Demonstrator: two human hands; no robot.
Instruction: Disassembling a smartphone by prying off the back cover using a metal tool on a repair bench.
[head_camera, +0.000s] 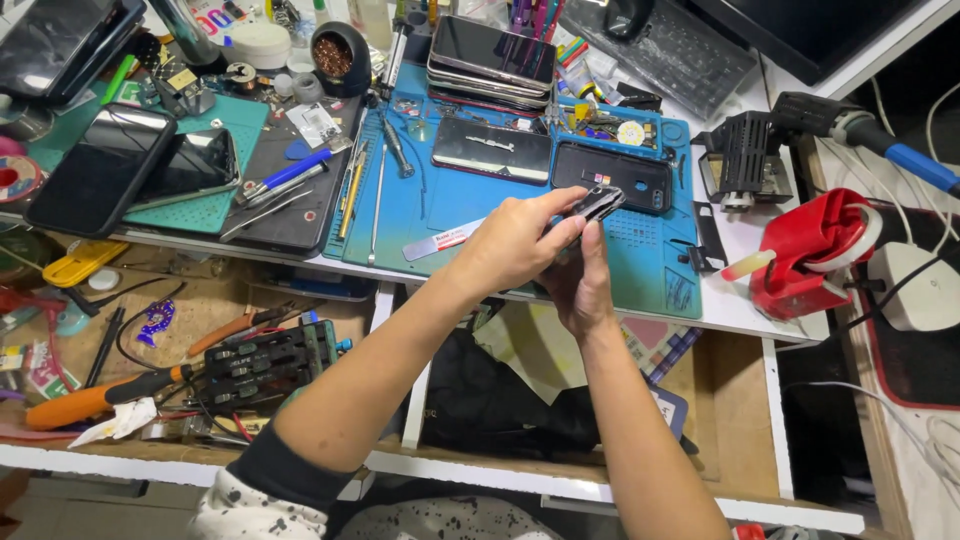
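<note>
My left hand and my right hand meet over the front edge of a blue repair mat. Together they grip a small dark phone part, which is tilted up to the right. The left fingers pinch it from above and the right fingers hold it from below. Just behind it on the mat lie a black phone shell and an opened phone. A flat metal strip with a red and white label lies on the mat beside my left hand.
A stack of phones sits at the back, with a keyboard to its right. Tweezers and pens lie left of the mat. To the right stand a red tape dispenser and a blue-handled tool. An open drawer below holds tools.
</note>
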